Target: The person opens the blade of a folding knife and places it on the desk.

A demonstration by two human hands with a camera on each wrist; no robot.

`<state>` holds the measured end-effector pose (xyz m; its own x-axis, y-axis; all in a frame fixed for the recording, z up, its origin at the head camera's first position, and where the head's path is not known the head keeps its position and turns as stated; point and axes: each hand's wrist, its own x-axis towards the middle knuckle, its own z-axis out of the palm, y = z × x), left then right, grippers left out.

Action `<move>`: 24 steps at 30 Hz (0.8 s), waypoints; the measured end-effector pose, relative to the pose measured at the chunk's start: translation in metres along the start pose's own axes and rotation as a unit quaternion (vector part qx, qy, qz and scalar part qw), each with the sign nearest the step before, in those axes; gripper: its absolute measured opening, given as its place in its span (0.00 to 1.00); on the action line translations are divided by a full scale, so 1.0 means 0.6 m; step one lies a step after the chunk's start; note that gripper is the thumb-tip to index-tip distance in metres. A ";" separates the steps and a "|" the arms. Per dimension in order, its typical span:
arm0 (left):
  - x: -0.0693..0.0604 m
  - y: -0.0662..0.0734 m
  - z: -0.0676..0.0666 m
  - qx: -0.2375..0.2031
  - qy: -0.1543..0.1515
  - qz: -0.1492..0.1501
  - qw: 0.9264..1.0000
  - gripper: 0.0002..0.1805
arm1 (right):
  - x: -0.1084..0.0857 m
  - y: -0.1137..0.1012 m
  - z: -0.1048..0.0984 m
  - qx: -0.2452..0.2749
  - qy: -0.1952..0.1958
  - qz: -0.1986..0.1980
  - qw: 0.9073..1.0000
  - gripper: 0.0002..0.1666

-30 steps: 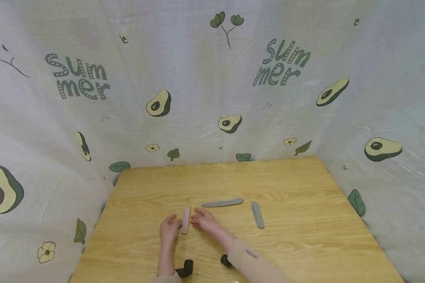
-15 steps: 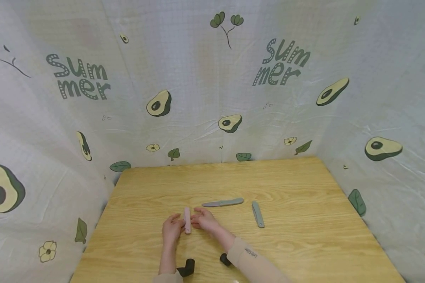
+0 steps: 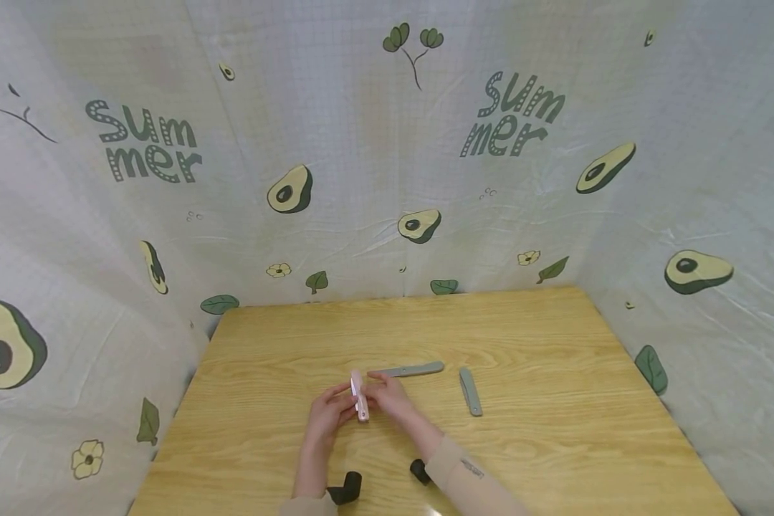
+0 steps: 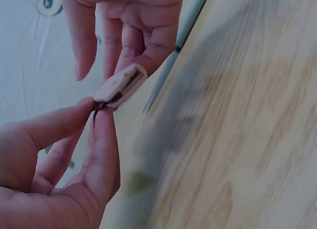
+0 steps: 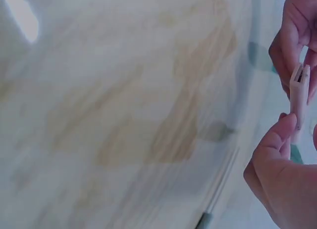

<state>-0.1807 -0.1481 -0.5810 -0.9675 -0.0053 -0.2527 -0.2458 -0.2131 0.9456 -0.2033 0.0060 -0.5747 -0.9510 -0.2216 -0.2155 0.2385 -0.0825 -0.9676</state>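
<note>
The left hand (image 3: pixel 327 414) pinches the pink knife (image 3: pixel 357 380); the right hand (image 3: pixel 390 395) grips it also; an opened grey knife (image 3: pixel 422 369) and a folded grey knife (image 3: pixel 470 392) lie on the bench (image 3: pixel 522 459).

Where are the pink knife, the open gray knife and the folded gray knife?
Pink knife (image 3: pixel 360 391): head view, on its handle.
Open gray knife (image 3: pixel 419 370): head view, on its handle.
Folded gray knife (image 3: pixel 471 392): head view, midway along its handle.
</note>
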 end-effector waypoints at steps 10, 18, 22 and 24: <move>-0.006 0.022 0.070 0.047 -0.096 0.003 0.994 0.30 | -0.035 -0.038 -0.084 -0.096 -0.033 -0.040 0.994 0.29; -0.001 0.008 0.105 0.063 -0.136 0.033 0.988 0.28 | -0.056 -0.037 -0.135 -0.094 -0.052 -0.044 0.993 0.32; -0.002 0.003 0.118 0.054 -0.131 0.031 0.989 0.25 | -0.069 -0.043 -0.148 -0.085 -0.053 -0.042 0.994 0.31; -0.003 0.001 0.123 0.047 -0.127 0.028 0.990 0.25 | -0.074 -0.045 -0.151 -0.079 -0.055 -0.039 0.995 0.31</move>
<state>-0.1837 -0.0759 -0.5648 -0.9605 0.2335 -0.1515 -0.1847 -0.1275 0.9745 -0.1855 0.1059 -0.5510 -0.9360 -0.3263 -0.1320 0.1227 0.0491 -0.9912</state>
